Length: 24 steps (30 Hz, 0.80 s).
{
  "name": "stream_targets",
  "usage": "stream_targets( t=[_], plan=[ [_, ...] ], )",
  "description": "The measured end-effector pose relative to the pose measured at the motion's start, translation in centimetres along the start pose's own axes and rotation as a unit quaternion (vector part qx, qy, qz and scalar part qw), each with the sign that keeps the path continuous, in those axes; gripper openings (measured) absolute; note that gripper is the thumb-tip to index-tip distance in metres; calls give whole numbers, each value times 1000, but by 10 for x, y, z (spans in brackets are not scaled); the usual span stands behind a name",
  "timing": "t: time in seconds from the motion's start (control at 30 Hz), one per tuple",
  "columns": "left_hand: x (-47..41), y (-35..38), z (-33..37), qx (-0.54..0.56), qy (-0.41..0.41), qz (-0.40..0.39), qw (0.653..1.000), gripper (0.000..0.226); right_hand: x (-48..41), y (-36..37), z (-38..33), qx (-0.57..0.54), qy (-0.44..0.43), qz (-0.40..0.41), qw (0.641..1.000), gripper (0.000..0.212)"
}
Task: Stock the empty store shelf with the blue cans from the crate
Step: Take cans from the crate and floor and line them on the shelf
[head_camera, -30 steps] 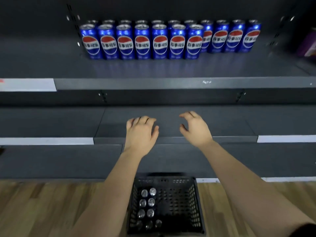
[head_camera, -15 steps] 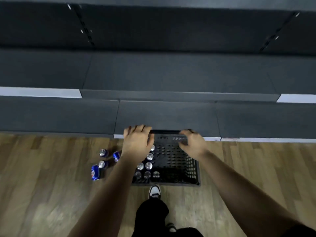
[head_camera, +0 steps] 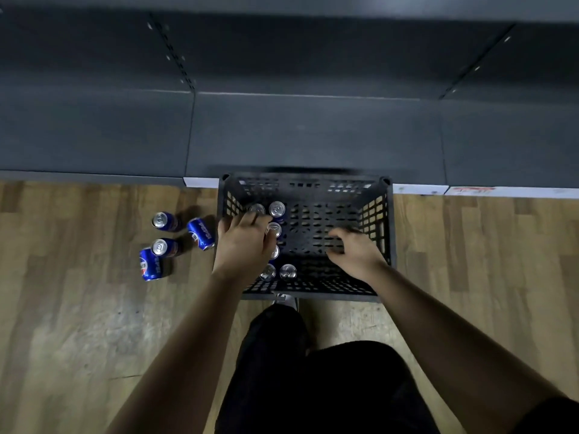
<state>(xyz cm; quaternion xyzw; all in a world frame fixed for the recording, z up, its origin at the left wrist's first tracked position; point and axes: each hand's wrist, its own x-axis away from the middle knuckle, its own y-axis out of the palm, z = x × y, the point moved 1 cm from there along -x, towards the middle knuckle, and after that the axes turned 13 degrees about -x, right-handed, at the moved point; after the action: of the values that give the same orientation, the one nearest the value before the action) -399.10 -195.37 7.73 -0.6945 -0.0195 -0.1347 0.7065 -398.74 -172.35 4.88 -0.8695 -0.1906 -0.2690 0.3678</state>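
Both hands have dropped deeper into the black slatted plastic crate (head_camera: 387,227) at mid-frame; this looks like the pick-up step; the left hand (head_camera: 244,245) lies curled over the upright blue aluminium cans (head_camera: 277,209) along the crate's left side, though I cannot tell whether it grips one; the right hand (head_camera: 354,253) hangs loosely curled, holding nothing, just right of them; next comes a firm grasp, then a lift to the dark grey metal shelf (head_camera: 313,136) above.

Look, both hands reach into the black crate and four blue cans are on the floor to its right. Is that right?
Almost. The head view shows the four blue cans on the wooden floor to the left of the black crate, not its right. The left hand and right hand do reach into the crate.
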Motion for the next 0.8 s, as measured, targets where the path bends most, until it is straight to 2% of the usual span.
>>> stream_targets(
  t=[0.13,0.3,0.4,0.57,0.8],
  plan=[
    [-14,70,-8,-1,0,0,1000,50,-43,54,44,-12,14,-21,1000,48],
    [-25,147,-16,-7,-3,6,1000,46,-90,108,86,-32,15,-59,998,59],
    [-27,184,-18,-4,-4,5,1000,44,-115,131,105,-7,10,-92,996,64],
    [-31,221,-21,-1,-12,10,1000,43,-146,155,119,38,13,-132,990,74],
    [-43,236,-23,3,-15,37,999,39,-165,173,130,50,-29,-165,985,77]
  ],
)
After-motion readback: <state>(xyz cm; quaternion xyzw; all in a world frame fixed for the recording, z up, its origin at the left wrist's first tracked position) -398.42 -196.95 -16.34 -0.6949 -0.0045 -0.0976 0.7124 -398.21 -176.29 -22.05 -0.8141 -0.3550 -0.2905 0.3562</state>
